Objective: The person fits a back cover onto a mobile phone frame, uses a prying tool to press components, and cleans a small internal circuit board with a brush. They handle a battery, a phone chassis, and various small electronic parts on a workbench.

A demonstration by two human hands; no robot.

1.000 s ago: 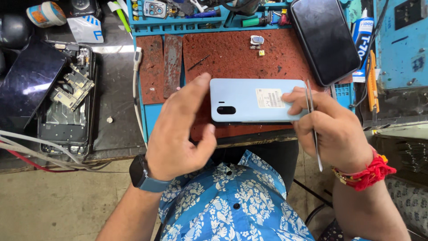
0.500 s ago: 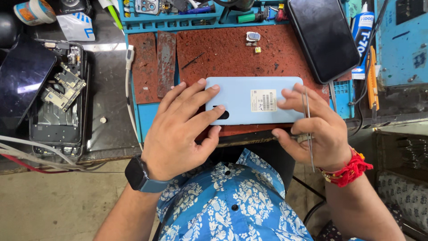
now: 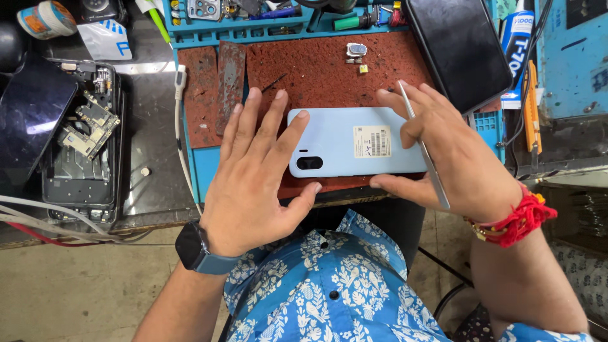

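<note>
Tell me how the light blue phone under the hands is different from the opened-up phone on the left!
The light blue phone has its smooth back cover on; the opened phone shows its circuit boards. The blue one lies crosswise on the red mat, with the left hand and right hand on it; the opened one lies lengthwise on the grey bench, untouched. Both lie flat.
</note>
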